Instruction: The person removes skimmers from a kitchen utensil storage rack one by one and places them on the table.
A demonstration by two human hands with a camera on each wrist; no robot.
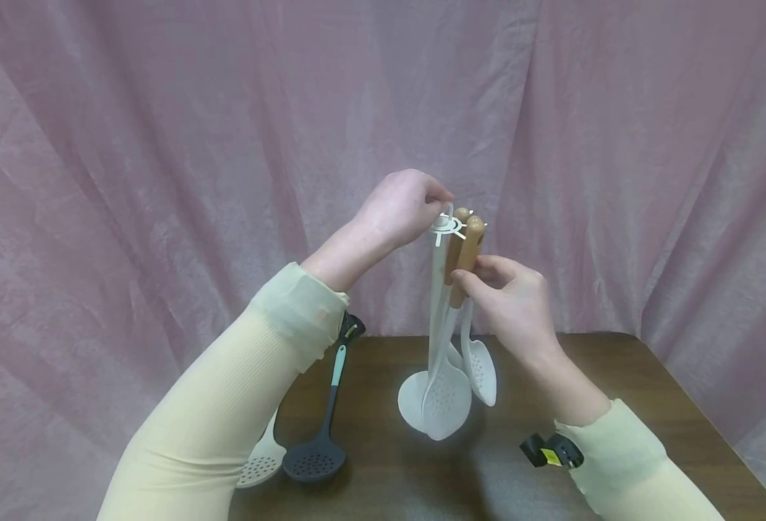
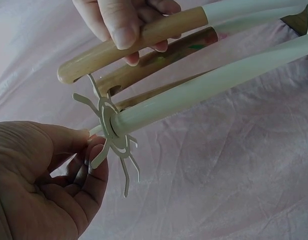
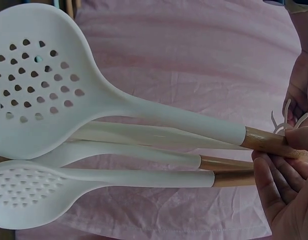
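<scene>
Above the bench (image 1: 617, 376), the left hand (image 1: 401, 206) pinches the rack (image 1: 446, 228) top. The right hand (image 1: 513, 300) pinches a skimmer (image 1: 448, 398) handle beside it.

You see a white skimmer (image 1: 446, 401) (round holes dotted across it) on a tan wooden handle (image 1: 466, 257), against a pink curtain (image 1: 161, 145).

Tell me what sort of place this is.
Likely a staged recording setup, not a real kitchen: a wrinkled pink fabric backdrop hangs behind a dark brown wooden table, where white wooden-handled kitchen utensils hang from a white pronged utensil stand.
</scene>
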